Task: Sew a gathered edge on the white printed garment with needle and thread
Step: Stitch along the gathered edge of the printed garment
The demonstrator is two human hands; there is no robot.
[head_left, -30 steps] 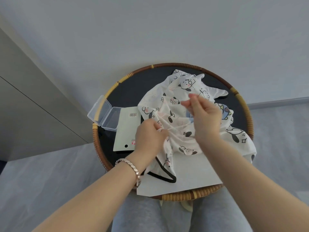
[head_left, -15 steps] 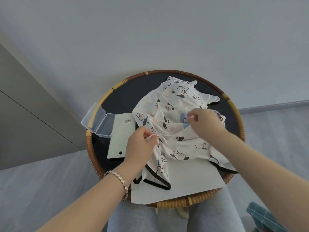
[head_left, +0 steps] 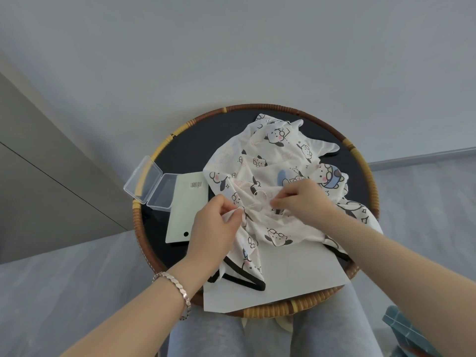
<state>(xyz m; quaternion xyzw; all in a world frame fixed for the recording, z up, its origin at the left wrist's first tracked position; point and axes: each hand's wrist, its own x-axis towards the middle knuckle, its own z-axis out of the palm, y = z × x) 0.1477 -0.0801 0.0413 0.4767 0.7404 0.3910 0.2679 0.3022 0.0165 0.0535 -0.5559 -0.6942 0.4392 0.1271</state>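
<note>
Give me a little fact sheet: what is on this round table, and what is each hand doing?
Surface: round table with a woven rim
Cloth: white printed garment, crumpled on the table
Left: left hand grips bunched fabric
Right: right hand pinches the fabric close by; needle not discernible
Beside: open clear box, barcoded card
Underneath: white sheet

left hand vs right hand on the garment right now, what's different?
Left hand grips a bunched fold of the garment; right hand pinches a small bit of the cloth, needle too small to see. Left wrist wears a bracelet; right wrist is bare. Both hold the same garment over the round tray.
</note>
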